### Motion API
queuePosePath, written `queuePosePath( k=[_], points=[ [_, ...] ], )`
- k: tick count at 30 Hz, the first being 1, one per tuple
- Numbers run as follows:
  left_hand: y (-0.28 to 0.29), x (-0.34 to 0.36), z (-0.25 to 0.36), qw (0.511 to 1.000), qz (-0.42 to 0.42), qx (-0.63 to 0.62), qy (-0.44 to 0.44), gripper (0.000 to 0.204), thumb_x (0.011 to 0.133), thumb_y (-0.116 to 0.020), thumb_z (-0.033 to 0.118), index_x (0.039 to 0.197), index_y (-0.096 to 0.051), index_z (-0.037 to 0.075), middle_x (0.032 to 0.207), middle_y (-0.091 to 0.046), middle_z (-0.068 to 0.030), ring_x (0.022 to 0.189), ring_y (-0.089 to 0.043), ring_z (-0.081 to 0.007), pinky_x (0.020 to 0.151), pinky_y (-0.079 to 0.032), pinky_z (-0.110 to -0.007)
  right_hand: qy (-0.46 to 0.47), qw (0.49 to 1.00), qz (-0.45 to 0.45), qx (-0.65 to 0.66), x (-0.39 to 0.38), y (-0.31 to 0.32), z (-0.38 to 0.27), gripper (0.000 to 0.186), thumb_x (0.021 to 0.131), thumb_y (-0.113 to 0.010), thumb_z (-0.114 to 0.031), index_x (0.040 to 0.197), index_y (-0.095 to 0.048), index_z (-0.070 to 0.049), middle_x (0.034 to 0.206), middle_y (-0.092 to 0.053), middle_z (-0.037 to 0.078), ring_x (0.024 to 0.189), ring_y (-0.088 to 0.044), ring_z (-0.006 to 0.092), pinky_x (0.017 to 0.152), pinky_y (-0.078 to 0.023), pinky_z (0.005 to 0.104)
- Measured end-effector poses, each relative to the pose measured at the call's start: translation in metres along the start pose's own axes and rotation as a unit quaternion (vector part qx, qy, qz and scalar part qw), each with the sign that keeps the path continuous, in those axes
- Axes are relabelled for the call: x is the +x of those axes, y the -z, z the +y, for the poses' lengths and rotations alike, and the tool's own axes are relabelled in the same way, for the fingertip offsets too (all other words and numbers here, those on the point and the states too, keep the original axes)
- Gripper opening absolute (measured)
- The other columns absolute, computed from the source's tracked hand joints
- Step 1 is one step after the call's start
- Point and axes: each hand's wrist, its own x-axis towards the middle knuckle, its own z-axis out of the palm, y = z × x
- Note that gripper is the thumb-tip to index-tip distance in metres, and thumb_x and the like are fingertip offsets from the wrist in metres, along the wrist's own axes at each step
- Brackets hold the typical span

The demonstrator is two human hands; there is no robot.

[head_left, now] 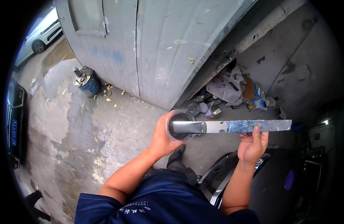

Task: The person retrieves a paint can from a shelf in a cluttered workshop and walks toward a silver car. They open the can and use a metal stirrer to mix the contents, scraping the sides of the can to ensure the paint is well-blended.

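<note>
My left hand (pixel 161 135) is wrapped around the side of a clear round cup (pixel 187 113) with something dark grey inside. A long flat metal stirring stick (pixel 235 126) lies level across the view, its left end over or in the cup's mouth. The silvery left part of the stick looks clean, while its right part is crusted with blue-grey paint. Near that right end, my right hand (pixel 253 146) holds the stick from below, thumb against its edge. Whether the stick's tip touches the contents, I cannot tell.
Ahead stands a grey metal door (pixel 157 48). A blue bucket (pixel 90 86) full of rubbish is at its foot. Cans and a plastic bag (pixel 227 87) are piled by the wall. A dark car (pixel 276 179) is close on my right; another car (pixel 17 123) stands far left.
</note>
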Motion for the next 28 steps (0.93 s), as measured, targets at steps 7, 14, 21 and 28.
queuePosePath(
  k=[7, 14, 21, 28],
  points=[
    [0.002, 0.0, 0.006, 0.998, -0.003, -0.05, -0.027, 0.094, 0.059, -0.089, 0.022, 0.134, -0.038, -0.001, 0.127, -0.05, -0.0193, 0.116, -0.054, -0.0332, 0.099, -0.043, -0.041, -0.031, 0.999, 0.029, 0.021, -0.001, 0.012, -0.01, 0.017, 0.096, -0.051, -0.015, 0.11, -0.054, -0.007, 0.097, -0.062, 0.004, 0.081, -0.056, 0.0129, 0.064, -0.041, 0.0282],
    [0.004, -0.007, 0.013, 0.997, -0.013, -0.071, -0.024, 0.093, 0.059, -0.089, 0.022, 0.134, -0.04, 0.001, 0.126, -0.051, -0.0184, 0.116, -0.054, -0.0323, 0.099, -0.044, -0.04, -0.03, 0.997, 0.063, 0.02, -0.008, 0.016, -0.012, 0.02, 0.095, -0.052, -0.015, 0.113, -0.054, -0.004, 0.098, -0.062, 0.006, 0.077, -0.059, 0.014, 0.061, -0.045, 0.0288],
    [-0.008, -0.005, 0.013, 0.997, -0.04, -0.06, -0.005, 0.092, 0.059, -0.089, 0.023, 0.134, -0.04, 0.001, 0.126, -0.051, -0.0184, 0.117, -0.053, -0.0325, 0.099, -0.043, -0.041, -0.043, 0.995, 0.087, -0.006, -0.006, 0.026, -0.01, 0.02, 0.094, -0.054, -0.015, 0.112, -0.054, -0.004, 0.098, -0.063, 0.007, 0.077, -0.058, 0.0148, 0.06, -0.045, 0.0285],
    [0.007, -0.009, -0.001, 0.997, -0.03, -0.055, 0.041, 0.09, 0.06, -0.086, 0.02, 0.135, -0.04, 0.001, 0.128, -0.049, -0.0219, 0.119, -0.049, -0.0364, 0.104, -0.039, -0.042, -0.021, 0.999, -0.013, 0.026, 0.002, -0.013, 0.029, 0.017, 0.095, -0.055, -0.011, 0.11, -0.052, -0.004, 0.096, -0.063, 0.009, 0.075, -0.061, 0.0162, 0.058, -0.049, 0.0292]
  ],
)
